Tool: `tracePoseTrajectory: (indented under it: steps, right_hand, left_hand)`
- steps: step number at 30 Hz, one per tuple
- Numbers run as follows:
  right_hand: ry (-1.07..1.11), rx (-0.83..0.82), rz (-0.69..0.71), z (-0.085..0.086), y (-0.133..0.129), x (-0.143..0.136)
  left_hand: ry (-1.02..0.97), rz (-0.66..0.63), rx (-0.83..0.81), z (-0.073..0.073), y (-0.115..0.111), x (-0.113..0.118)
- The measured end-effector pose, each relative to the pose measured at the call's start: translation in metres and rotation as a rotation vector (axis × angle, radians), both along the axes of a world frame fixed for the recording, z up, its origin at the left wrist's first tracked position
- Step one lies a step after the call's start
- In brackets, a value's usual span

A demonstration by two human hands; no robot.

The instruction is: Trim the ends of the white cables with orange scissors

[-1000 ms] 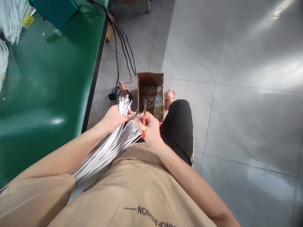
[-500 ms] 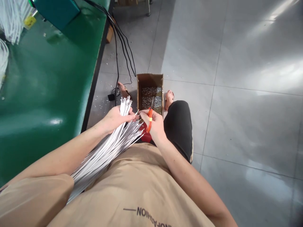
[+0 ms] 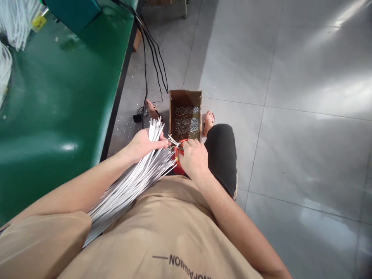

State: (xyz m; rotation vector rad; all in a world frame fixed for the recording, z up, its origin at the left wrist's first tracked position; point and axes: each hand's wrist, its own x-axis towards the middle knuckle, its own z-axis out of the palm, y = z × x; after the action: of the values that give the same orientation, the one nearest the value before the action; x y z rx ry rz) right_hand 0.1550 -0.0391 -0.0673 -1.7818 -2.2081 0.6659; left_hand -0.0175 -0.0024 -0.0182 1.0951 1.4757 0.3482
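My left hand [image 3: 145,145] is closed around the upper part of a bundle of white wires [image 3: 130,193], whose cut ends stick up past the fingers. More of the wires fan out below it across my lap. Between my left thumb and fingertips a single wire end pokes out to the right. My right hand [image 3: 194,157] grips small orange-handled scissors [image 3: 177,153], their blades apart and pointing left at that wire end, close to my left fingertips. Whether the blades touch the wire I cannot tell.
Below my hands a cardboard box [image 3: 186,95] with small clippings in it stands between my feet. A green table [image 3: 66,116] is on the left, bearing more white wire bundles [image 3: 17,23] and a teal machine [image 3: 74,13]. Black cables [image 3: 151,48] hang off its edge to the floor.
My right hand has turned the scissors from pointing upward to pointing left, and their blades now reach the left fingertips. The left hand keeps its hold on the wires.
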Motion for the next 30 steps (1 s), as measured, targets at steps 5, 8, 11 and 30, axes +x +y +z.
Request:
tracePoseTrajectory:
  steps: [5,8,11,30]
  right_hand:
    - [-0.060,-0.018,0.054,-0.001,-0.001,0.001]
    - [-0.068,-0.017,0.062,-0.002,0.000,0.003]
    - [0.111,-0.159,-0.037,-0.002,0.004,0.006]
    - [1.346,-0.648,-0.628,0.027,0.024,-0.013]
  left_hand:
    - [0.036,-0.019,0.024,-0.001,0.000,0.000]
    - [0.026,-0.004,0.018,-0.001,0.000,0.000]
    - [-0.024,0.034,-0.043,0.001,0.001,0.000]
    - [-0.121,0.000,-0.273,0.013,0.008,-0.010]
